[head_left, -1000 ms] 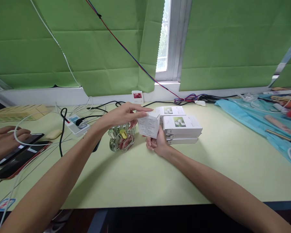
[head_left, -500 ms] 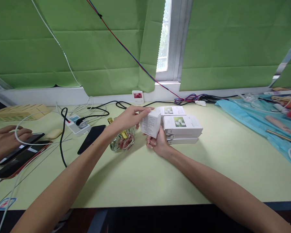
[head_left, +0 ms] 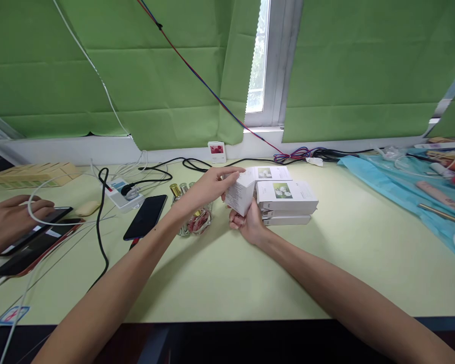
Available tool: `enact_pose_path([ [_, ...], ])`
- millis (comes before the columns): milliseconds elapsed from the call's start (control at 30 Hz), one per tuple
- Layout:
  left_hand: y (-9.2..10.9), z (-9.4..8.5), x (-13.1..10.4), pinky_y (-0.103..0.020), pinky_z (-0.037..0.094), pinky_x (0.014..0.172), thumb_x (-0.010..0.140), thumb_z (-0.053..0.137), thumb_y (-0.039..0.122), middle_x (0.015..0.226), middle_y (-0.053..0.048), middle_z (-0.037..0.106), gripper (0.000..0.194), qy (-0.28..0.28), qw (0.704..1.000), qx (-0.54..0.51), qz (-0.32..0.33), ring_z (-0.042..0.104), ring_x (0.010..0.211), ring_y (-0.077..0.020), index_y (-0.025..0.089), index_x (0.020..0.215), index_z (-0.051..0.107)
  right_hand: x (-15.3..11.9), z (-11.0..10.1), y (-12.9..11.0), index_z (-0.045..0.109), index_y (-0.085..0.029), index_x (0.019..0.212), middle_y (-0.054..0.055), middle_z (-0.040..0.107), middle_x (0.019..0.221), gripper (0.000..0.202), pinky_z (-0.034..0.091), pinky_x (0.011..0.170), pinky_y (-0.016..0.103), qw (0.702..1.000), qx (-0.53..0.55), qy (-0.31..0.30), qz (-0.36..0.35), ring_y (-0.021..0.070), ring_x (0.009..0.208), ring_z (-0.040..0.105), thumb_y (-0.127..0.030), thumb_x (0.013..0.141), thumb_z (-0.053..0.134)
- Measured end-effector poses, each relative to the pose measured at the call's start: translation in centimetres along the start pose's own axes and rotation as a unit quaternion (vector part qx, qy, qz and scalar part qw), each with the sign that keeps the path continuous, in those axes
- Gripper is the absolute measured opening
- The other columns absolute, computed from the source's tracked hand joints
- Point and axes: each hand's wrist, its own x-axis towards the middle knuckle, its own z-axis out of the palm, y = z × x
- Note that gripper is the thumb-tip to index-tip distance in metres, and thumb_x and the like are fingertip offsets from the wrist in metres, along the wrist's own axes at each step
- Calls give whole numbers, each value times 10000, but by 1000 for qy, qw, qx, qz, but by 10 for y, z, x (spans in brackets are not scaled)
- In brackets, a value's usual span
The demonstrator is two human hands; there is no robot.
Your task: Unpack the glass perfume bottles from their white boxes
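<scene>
Between my hands a small white box (head_left: 241,195) with fine print on its side is held tilted above the table. My left hand (head_left: 212,183) lies over its top with the fingers on the upper edge. From below and the right, my right hand (head_left: 251,222) grips the box, its fingers curled. Just right of it stands a stack of white boxes (head_left: 288,197) with flower pictures on their lids. Glass bottles (head_left: 200,221) with gold and silver caps stand left of the box, partly hidden by my left forearm.
A dark phone (head_left: 146,217) and a white power strip (head_left: 124,196) with cables are on the left. Another person's hand (head_left: 17,222) rests on a device there. Blue plastic sheeting (head_left: 387,184) with tools covers the right side. Yellowish boxes (head_left: 34,174) stand far left.
The white box has tilted further and shifted slightly right. My left hand has moved slightly right with it, showing more of the bottles. My right hand has hardly moved.
</scene>
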Motion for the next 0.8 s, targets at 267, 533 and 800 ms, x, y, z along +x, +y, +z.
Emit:
enact_pose_path([
  [267, 1, 4, -2, -247, 459, 586, 886, 632, 596, 1055, -54, 757, 539, 7, 1000, -29, -9, 541, 653, -120, 254, 1291, 730, 1, -2, 1, 629, -176, 875, 13, 604, 571, 490, 285, 391, 233, 1000, -7, -9, -9, 111, 373, 373, -429, 1026, 238],
  [533, 0, -2, 5, -288, 550, 647, 891, 631, 548, 1161, -66, 715, 486, 20, 1000, 6, -3, 673, 720, -155, 268, 1287, 671, -2, 2, 0, 597, -166, 821, 16, 543, 459, 518, 334, 418, 235, 999, -41, -24, -18, 119, 394, 341, -398, 1027, 182],
  [800, 4, -14, 10, -316, 567, 652, 829, 711, 449, 1052, -94, 739, 324, 67, 996, 48, -35, 714, 709, -186, 218, 1053, 677, -2, 3, 3, 555, -203, 971, 15, 662, 601, 289, 371, 421, 239, 997, -34, -51, -40, 113, 384, 373, -363, 1035, 322],
])
